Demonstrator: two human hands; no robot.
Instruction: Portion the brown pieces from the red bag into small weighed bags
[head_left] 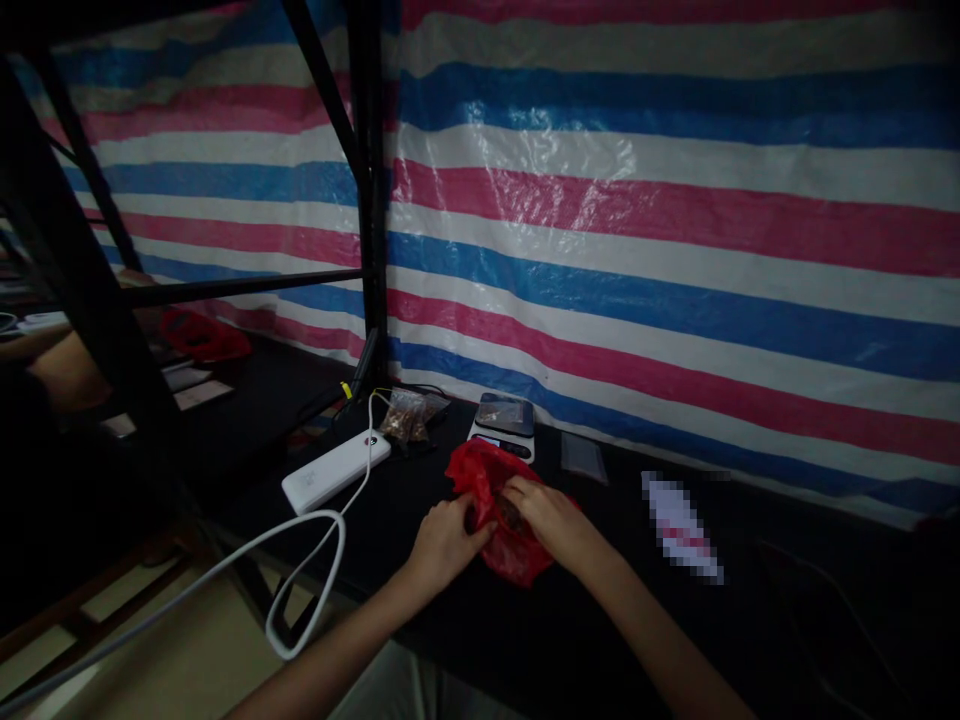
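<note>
A red plastic bag (pixel 517 560) lies on the dark table in front of me, its mouth held apart. My left hand (pixel 448 540) grips the bag's left edge between thumb and fingers. At the bag's opening is my right hand (pixel 546 515), with its fingertips reaching inside; something brownish shows there, but what the fingers hold is hidden. Just behind the bag stands a small digital scale (pixel 523 450) with a clear packet (pixel 501 411) on its platform. Left of the scale are clear bags of small brownish pieces (pixel 406 418).
A white power bank (pixel 337 472) with a white cable (pixel 225 560) lies to the left. A flat clear bag (pixel 583 458) and a blurred pale paper (pixel 681 528) lie to the right. Black frame posts (pixel 369 200) and a striped sheet (pixel 675 240) stand behind. Another person's arm (pixel 71 375) is far left.
</note>
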